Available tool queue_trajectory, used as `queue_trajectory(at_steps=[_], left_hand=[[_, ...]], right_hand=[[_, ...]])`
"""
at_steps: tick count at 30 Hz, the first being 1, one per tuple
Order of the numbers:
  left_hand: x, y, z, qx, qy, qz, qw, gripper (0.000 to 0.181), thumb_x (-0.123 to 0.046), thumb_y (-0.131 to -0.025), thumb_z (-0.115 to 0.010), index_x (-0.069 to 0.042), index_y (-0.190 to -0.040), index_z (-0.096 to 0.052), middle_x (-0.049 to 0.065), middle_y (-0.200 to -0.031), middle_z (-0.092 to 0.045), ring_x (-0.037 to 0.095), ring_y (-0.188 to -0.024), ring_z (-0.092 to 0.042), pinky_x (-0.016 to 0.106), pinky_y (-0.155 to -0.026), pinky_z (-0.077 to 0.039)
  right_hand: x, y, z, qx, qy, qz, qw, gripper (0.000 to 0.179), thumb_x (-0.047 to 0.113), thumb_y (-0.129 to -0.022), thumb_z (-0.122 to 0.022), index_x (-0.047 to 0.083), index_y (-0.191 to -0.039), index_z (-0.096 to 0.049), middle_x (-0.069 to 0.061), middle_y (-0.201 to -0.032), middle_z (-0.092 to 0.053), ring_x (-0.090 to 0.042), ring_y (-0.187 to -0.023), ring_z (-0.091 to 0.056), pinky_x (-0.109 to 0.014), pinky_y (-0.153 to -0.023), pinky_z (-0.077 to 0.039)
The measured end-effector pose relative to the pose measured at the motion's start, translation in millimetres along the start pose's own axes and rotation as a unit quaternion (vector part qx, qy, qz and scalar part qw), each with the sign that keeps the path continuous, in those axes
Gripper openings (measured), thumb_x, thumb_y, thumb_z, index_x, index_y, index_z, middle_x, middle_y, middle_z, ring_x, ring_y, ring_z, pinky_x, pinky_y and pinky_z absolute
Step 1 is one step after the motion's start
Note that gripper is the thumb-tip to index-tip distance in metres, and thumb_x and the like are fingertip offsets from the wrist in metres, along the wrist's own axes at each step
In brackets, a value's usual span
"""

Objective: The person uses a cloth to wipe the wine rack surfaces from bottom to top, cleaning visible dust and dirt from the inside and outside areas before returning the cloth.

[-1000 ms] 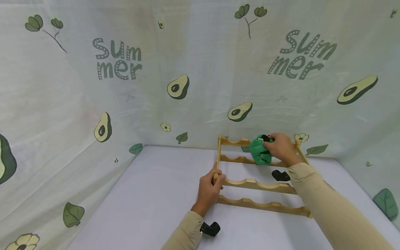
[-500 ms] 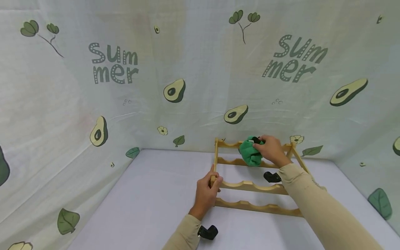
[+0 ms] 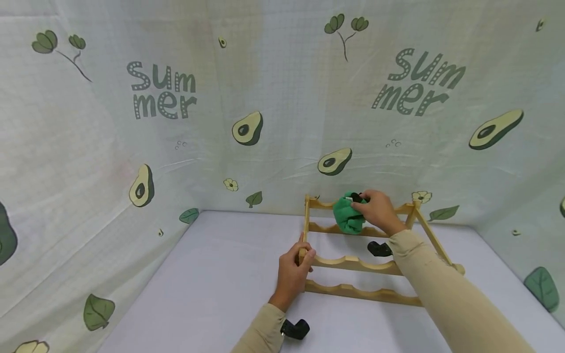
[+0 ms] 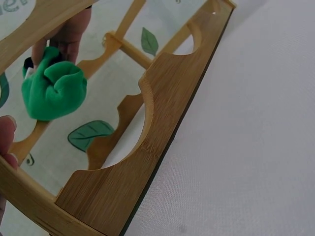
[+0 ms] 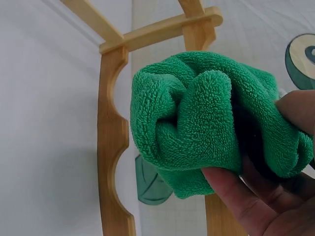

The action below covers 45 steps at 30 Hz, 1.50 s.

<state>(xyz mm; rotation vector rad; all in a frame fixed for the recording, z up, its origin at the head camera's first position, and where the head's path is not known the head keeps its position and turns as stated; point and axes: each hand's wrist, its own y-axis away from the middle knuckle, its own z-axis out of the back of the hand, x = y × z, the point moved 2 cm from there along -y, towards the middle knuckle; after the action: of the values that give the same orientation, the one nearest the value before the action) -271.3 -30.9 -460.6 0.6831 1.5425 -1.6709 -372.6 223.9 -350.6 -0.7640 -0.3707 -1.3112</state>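
A wooden rack [image 3: 353,264] with scalloped crossbars stands on the white table. My left hand [image 3: 292,270] grips its left end, thumb over the side rail. In my right hand [image 3: 378,211] is a bunched green terry cloth [image 3: 347,214], pinched between thumb and fingers at the rack's upper rear bar. The right wrist view shows the cloth [image 5: 197,118] folded into a loose bundle, with a dark fold or item inside that I cannot make out. Through the bars in the left wrist view, the same cloth [image 4: 54,91] hangs below my fingers. Whether it touches the bar is hard to tell.
A white tabletop [image 3: 212,274] stretches left and in front of the rack. Close behind the rack hangs a printed curtain [image 3: 282,98] with avocados and leaves. Black wrist cameras sit at my left wrist [image 3: 295,329] and right wrist [image 3: 379,248].
My right hand has moved left with the green cloth along the rack's rear bar. My left hand keeps its grip on the rack's left end. The head view has shifted slightly.
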Motion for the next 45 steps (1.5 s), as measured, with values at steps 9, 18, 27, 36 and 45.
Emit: queue_trajectory(at_steps=[9, 18, 27, 36, 45], left_hand=[[3.0, -0.2, -4.8, 0.026, 0.006, 0.000, 0.9996, 0.013, -0.028, -0.100, -0.064, -0.015, -0.101, -0.065, -0.007, -0.069, -0.056, 0.008, -0.057, -0.059, 0.028, -0.052, -0.053], [1.9, -1.1, -5.8, 0.029, -0.005, -0.006, 0.9996, 0.012, -0.026, -0.101, -0.062, -0.014, -0.101, -0.065, -0.006, -0.070, -0.056, 0.008, -0.057, -0.058, 0.028, -0.053, -0.053], [2.5, 0.4, -3.9, 0.022, -0.009, -0.003, 0.9997, 0.006, -0.024, -0.100, -0.063, -0.018, -0.101, -0.065, -0.005, -0.070, -0.057, 0.008, -0.057, -0.058, 0.028, -0.053, -0.052], [4.0, 1.0, -5.2, 0.011, -0.008, 0.012, 0.9998, 0.007, -0.011, -0.095, -0.069, -0.015, -0.100, -0.066, -0.006, -0.068, -0.058, 0.008, -0.055, -0.058, 0.027, -0.051, -0.051], [-24.5, 0.0, 0.0, -0.011, -0.007, 0.002, 0.9999, 0.006, -0.007, -0.093, -0.069, -0.008, -0.097, -0.066, 0.003, -0.063, -0.058, 0.011, -0.052, -0.056, 0.027, -0.050, -0.050]], right_hand=[[8, -5.3, -14, 0.009, -0.010, 0.020, 0.9997, 0.035, 0.022, -0.094, -0.070, -0.007, -0.111, -0.064, -0.026, -0.111, -0.066, -0.033, -0.091, -0.062, -0.043, -0.076, -0.052], [13, -9.7, -22, 0.006, -0.035, 0.011, 0.9993, 0.038, 0.023, -0.095, -0.070, -0.009, -0.114, -0.064, -0.027, -0.113, -0.065, -0.033, -0.092, -0.062, -0.041, -0.075, -0.052], [19, -12.0, -34, 0.003, -0.073, -0.003, 0.9973, 0.040, 0.025, -0.094, -0.070, -0.009, -0.114, -0.063, -0.026, -0.112, -0.064, -0.031, -0.092, -0.061, -0.038, -0.073, -0.052], [23, -15.7, -46, 0.006, -0.125, -0.037, 0.9915, 0.040, 0.026, -0.096, -0.068, -0.005, -0.121, -0.062, -0.022, -0.116, -0.063, -0.030, -0.100, -0.060, -0.037, -0.080, -0.052], [30, -16.1, -54, 0.003, -0.242, -0.056, 0.9685, 0.041, 0.021, -0.097, -0.068, -0.007, -0.125, -0.059, -0.023, -0.123, -0.058, -0.029, -0.105, -0.060, -0.031, -0.079, -0.057]])
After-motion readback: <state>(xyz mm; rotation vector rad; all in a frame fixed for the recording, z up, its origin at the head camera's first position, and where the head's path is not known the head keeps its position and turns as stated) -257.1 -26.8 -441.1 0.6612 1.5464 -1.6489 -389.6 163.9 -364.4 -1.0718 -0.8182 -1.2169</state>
